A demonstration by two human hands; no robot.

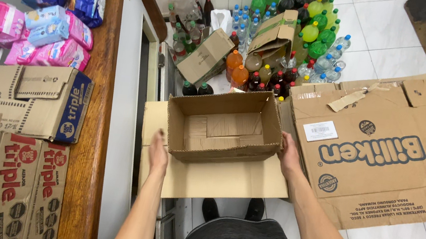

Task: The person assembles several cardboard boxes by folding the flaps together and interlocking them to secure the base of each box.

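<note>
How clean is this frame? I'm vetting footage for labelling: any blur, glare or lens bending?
Head view: evenly lit and sharp; open cardboard box and both hands, left hand and right hand, show crisp edges; soft glare on the white floor tiles; wide-angle bending at the wooden counter edge.

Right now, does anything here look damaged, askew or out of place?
Yes. Among the bottles on the floor, two opened cardboard boxes lie tipped at angles. A flattened carton sprawls on the tiles with a torn strip peeling off.

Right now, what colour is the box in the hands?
Plain brown cardboard box, seen in the head view.
</note>
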